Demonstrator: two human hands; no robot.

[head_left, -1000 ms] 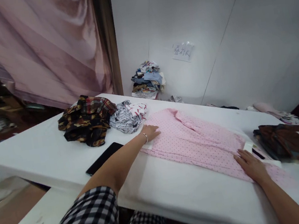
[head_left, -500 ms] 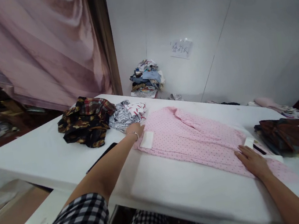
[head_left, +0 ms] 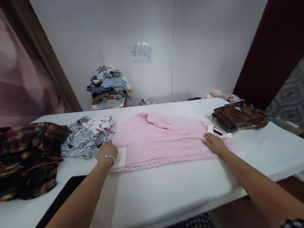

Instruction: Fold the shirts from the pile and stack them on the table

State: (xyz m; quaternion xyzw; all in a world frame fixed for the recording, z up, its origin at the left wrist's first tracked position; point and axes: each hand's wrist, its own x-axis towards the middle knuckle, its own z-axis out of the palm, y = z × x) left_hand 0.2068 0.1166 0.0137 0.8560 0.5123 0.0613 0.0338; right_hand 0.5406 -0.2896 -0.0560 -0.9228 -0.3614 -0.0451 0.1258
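A pink dotted shirt [head_left: 162,150] lies spread and partly folded across the table. Its near edge runs straight; a crumpled fold rises toward the back. My left hand [head_left: 106,151], with a bracelet on the wrist, is closed at the shirt's left edge, fingers bent and partly hidden. Beside it, a white rectangular piece [head_left: 120,157] lies on the shirt. Toward the other end, my right hand [head_left: 214,143] rests flat on the cloth with fingers stretched. Just beyond those fingers sits a white piece with a dark strip [head_left: 218,131].
On the left lie dark patterned clothes [head_left: 19,159], a black-and-white printed garment [head_left: 79,141] and a flat black object [head_left: 58,200]. Folded brown clothes [head_left: 239,115] sit at the right. A clothes pile [head_left: 109,84] stands by the wall under a paper sign [head_left: 141,53].
My view has swung to the right, bringing more of the table's right side into sight. My left hand has shifted nearer the shirt's left edge; the right stays on the cloth.
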